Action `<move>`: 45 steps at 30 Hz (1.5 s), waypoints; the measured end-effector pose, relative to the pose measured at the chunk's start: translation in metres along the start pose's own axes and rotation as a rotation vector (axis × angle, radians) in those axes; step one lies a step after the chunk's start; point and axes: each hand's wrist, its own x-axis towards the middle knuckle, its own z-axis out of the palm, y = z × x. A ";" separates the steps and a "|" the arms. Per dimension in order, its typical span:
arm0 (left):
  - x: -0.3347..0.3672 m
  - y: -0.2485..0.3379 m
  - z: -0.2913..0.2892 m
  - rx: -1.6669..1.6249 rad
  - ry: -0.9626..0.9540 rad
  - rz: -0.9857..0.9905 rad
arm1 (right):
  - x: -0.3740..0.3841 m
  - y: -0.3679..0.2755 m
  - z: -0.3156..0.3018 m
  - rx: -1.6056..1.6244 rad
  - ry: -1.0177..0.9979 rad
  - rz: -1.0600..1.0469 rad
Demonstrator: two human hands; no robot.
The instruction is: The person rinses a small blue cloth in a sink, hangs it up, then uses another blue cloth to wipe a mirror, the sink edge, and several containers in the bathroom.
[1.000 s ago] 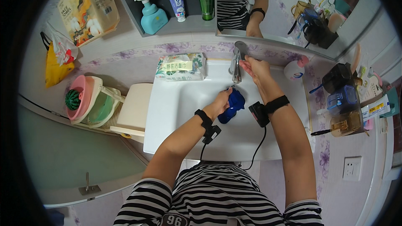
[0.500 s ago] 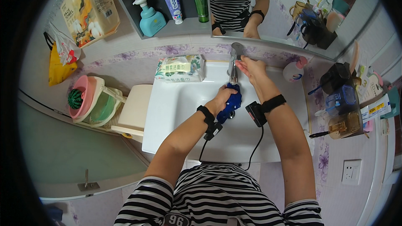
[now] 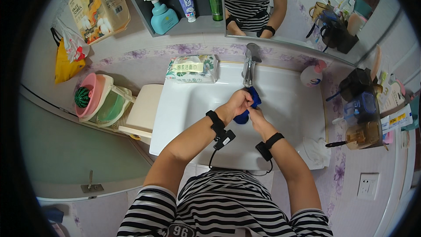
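Observation:
Beneath the spout of the chrome faucet (image 3: 248,71), both hands are closed on a dark blue cloth (image 3: 240,119) in the white sink (image 3: 198,105). My left hand (image 3: 237,103) grips it from the left, fingers curled and thumb toward the middle. Close against it, my right hand (image 3: 259,120) holds the cloth from the lower right. Blue fabric shows above and below the hands; the rest is hidden by the fingers. Whether water is running cannot be made out.
A soft pack of tissues (image 3: 191,69) lies on the sink's back left ledge. At the back right stands a pump bottle (image 3: 312,74) with a pink top. A white cloth (image 3: 316,151) rests on the right rim. Wall-mounted cups (image 3: 363,134) hang at the right.
My right hand has left the faucet handle and come down to the blue cloth beside my left hand. The cloth is now bunched between both hands.

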 end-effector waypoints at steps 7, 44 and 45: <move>-0.026 0.023 -0.022 0.724 0.044 0.030 | 0.024 -0.016 -0.014 0.454 -0.317 -0.078; 0.013 0.032 -0.081 1.089 0.069 0.134 | 0.042 -0.054 -0.042 -0.456 0.247 -0.749; 0.012 0.029 -0.078 1.088 0.065 0.129 | 0.042 -0.053 -0.043 -0.457 0.250 -0.744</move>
